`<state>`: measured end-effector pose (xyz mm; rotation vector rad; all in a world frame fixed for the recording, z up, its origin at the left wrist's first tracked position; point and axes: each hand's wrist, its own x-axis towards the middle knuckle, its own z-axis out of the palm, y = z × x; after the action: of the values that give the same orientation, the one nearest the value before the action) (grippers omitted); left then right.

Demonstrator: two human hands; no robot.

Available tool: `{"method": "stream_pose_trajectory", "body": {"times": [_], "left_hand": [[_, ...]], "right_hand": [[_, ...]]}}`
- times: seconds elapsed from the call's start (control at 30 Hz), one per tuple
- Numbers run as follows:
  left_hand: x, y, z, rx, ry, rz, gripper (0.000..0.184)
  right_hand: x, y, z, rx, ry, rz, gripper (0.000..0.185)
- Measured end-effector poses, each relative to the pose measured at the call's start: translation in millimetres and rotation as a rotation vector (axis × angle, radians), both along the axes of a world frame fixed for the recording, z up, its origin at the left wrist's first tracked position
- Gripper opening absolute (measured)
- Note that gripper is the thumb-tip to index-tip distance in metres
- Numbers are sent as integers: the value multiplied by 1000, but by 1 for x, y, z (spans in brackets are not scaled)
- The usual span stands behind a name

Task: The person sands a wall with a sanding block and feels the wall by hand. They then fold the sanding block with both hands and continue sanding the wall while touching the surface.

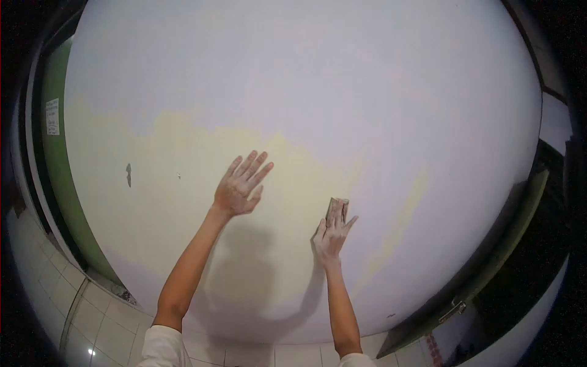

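Nearest the camera, two white sleeves (pixel 164 348) come up from the bottom edge, with the person's bare forearms reaching out of them. At the far left stands a green door (pixel 56 165), and on it is a white paper (pixel 52 116) carrying several lines of writing, too small to read. Pale floor tiles (pixel 107 321) run below. Next comes a broad wall (pixel 367 79), pale lavender with a large, uneven yellow patch (pixel 281 153) across its middle; a dark chip (pixel 128 175) and a smaller mark (pixel 179 176) show near its left side. The left hand (pixel 239 186) is raised over the yellow patch, dusty, its fingers spread apart and holding nothing; whether the palm touches the wall cannot be told. Between the arms, a shadow (pixel 244 263) falls on the wall. The right hand (pixel 332 232), lower and also dusty, has its middle fingers laid close together over a small folded sheet (pixel 332 211), holding it flat against the wall, with the thumb and little finger out to either side. Farther right, a yellow streak (pixel 406 220) slants down the wall, beyond which stands a dark door (pixel 489 269) with a metal handle (pixel 452 312).
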<state>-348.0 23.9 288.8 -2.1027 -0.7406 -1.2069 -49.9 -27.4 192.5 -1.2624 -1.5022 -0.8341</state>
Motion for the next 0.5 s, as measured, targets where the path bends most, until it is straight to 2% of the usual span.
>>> {"method": "stream_pose_trajectory", "body": {"times": [0.07,0.27,0.37,0.43,0.5], "left_hand": [[-7,4,-9,28,-1,40,68],[-1,-2,-4,52,-4,62,71],[0,1,-6,65,-5,50,71],[2,1,-8,75,-15,53,71],[4,0,-7,91,-22,53,71]], "right_hand": [[2,11,-4,3,3,16,71],[6,-4,106,71,-27,28,64],[13,5,141,114,-52,20,62],[12,7,149,155,-38,27,54],[9,4,147,149,-13,46,54]]}}
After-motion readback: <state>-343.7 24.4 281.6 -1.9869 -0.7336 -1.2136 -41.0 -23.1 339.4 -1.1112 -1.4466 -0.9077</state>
